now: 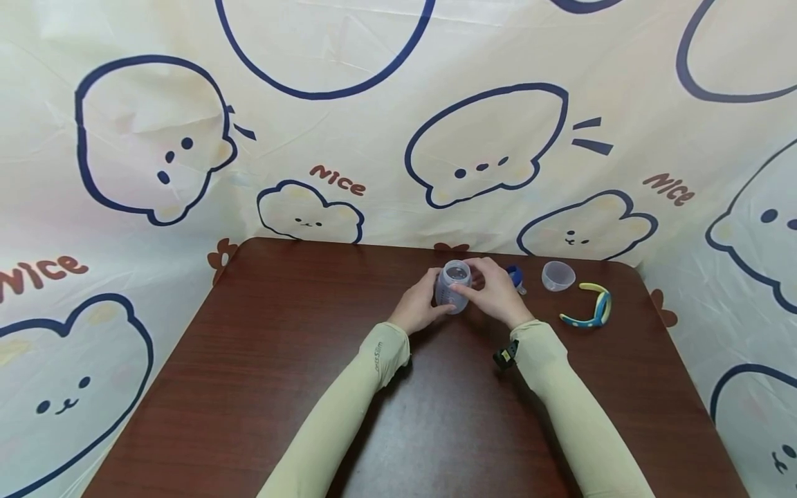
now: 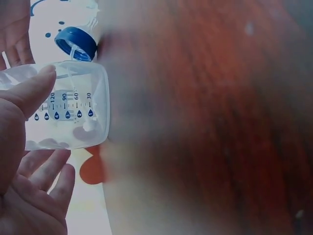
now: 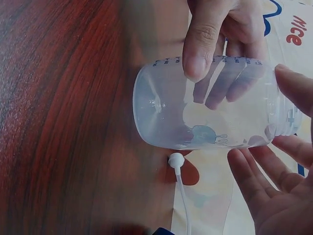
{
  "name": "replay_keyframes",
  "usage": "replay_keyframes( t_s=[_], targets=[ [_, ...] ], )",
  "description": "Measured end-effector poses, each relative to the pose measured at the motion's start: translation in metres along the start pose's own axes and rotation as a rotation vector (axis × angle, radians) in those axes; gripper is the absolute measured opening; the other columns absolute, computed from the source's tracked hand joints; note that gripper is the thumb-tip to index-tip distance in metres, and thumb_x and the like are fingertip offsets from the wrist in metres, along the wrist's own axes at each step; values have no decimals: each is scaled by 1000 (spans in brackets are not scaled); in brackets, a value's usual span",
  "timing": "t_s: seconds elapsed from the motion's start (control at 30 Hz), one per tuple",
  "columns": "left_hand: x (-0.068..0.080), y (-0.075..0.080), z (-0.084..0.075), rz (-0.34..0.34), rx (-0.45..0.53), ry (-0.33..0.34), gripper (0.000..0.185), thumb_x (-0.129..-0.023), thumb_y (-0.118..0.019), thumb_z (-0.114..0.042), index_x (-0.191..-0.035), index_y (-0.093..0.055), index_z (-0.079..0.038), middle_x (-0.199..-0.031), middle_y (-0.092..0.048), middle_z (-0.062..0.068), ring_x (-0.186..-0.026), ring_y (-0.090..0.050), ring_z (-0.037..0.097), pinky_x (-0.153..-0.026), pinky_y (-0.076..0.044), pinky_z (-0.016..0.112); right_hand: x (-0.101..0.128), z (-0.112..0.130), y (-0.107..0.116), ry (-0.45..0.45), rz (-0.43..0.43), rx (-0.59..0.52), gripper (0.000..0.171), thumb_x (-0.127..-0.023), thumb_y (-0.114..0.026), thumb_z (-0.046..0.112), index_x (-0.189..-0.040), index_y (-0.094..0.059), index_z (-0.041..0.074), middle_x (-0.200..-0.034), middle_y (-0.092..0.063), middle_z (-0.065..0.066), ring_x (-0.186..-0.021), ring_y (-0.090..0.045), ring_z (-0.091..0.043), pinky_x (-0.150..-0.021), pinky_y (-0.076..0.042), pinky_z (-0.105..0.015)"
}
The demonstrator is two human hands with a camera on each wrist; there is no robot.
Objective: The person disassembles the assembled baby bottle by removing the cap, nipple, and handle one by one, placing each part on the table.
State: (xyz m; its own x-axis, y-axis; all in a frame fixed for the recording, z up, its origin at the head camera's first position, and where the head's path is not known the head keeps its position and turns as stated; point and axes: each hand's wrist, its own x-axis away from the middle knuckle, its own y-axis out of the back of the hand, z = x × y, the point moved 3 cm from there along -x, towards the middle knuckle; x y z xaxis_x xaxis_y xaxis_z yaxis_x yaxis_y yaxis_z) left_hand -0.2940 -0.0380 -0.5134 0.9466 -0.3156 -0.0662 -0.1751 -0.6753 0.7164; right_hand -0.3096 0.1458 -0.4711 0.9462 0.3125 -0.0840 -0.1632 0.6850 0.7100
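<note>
- Left hand wraps the clear baby bottle from the left, thumb across its side and fingers curled behind; the grip steadies the body so the open mouth faces up toward the head camera.
- Right hand closes round the bottle from the right, nearer the neck. In the right wrist view its fingers spread under the threaded end, only partly bent, and the thumb tip reaches the rim. Loose hold, more cradle than clamp.
- Bottle sits at the far middle of the table, held between both hands. I cannot tell whether its base touches the wood or hangs just above. It looks empty; the printed scale reads clearly in the left wrist view.
- No cap or teat on the bottle: mouth bare.
- Just right of the right hand, partly hidden behind it: a blue screw ring.
- Farther right: a clear dome cap, lying mouth up.
- Right again, nearer: a blue-and-yellow curved handle piece.
- White straw with a weighted end lies beyond the bottle in the right wrist view.
- Cartoon-print cloth backs the table on all far sides.
- Nothing stands between the hands and the loose parts.
</note>
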Motion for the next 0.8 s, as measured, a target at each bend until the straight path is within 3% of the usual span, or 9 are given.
replay_keyframes(
  t_s=[0.27, 0.4, 0.6, 0.8],
  targets=[
    [-1, 5, 1, -4, -31, -6, 94, -88, -83, -40, -160, -29, -16, -158, -45, 7, -143, -48, 23, -118, -41, 44, 1, -2, 5, -1, 13, -11, 68, -96, -72, 47, -152, -49, 15, -137, -56, -13, -118, -63, -31, -99, -56, -51],
    [1, 16, 5, -32, -137, -55, 101, -86, -83, -45, -164, -24, -20, -167, -35, 4, -153, -36, 24, -123, -33, 47, 6, -2, 15, 40, -28, 12, 65, -102, -60, 51, -155, -46, 16, -146, -52, -14, -131, -56, -34, -109, -47, -56],
    [10, 54, 23, -138, -421, -176, 96, -90, -77, -49, -166, -24, -26, -175, -15, -4, -161, -16, 23, -128, -16, 54, 17, -5, 40, 91, -99, 123, 71, -104, -52, 56, -164, -31, 24, -164, -37, -14, -151, -34, -39, -117, -29, -69],
    [39, 103, 47, -203, -603, -169, 91, -94, -62, -65, -166, -19, -33, -175, -6, -10, -162, -6, 19, -129, -5, 56, 31, -14, 69, 145, -166, 359, 81, -100, -50, 64, -166, -25, 24, -171, -24, -13, -158, -18, -40, -123, -15, -68]
  ],
)
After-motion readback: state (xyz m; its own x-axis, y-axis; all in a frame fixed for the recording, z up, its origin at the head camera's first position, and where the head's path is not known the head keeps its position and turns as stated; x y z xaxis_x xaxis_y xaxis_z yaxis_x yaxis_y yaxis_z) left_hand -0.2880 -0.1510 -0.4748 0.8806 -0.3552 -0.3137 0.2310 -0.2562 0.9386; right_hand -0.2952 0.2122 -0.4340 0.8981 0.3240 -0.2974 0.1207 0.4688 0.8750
